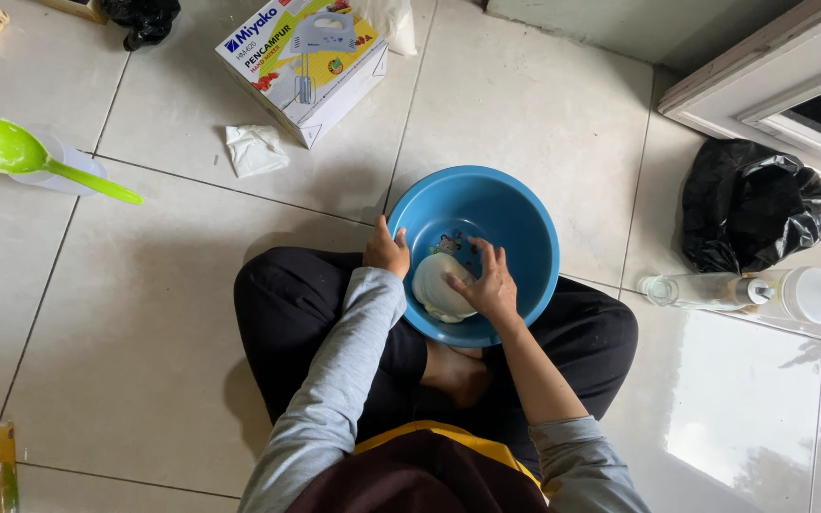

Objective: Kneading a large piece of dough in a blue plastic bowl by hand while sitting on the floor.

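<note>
A blue plastic bowl (515, 214) sits on the tiled floor in front of my crossed legs. Inside it lies a pale lump of dough (432, 282). My right hand (488, 283) presses down on the dough with fingers spread. My left hand (387, 251) grips the bowl's near left rim.
A cardboard box of a hand mixer (302, 62) stands behind the bowl, with a crumpled white packet (256, 149) beside it. A green ladle (21, 157) rests on a clear cup at left. A black plastic bag (751, 204), a glass bottle (705, 291) and a white-lidded jar (810, 295) lie at right.
</note>
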